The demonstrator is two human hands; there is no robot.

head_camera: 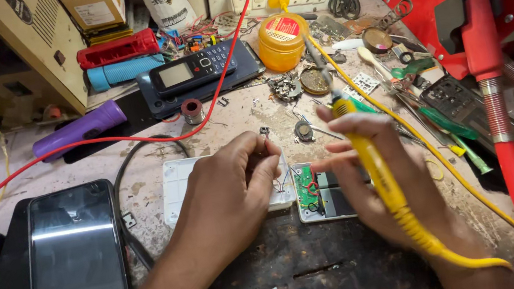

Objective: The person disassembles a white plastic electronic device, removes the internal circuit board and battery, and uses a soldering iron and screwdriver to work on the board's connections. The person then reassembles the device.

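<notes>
While my right hand (371, 169) is clamped round the yellow soldering iron (373, 163) | left hand (235, 180) pinches thin solder wire (270, 162), floppy stuff, over the white case (177, 187) | green circuit board (306, 191) looks fragile, I'd grab edges only

Glossy yellow plastic soldering iron (373, 163); rough, scuffed workbench (215, 126).

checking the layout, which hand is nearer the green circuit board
Right. The right hand, holding the yellow soldering iron, reaches over the green circuit board; the left hand is beside it, over the white case.
</notes>
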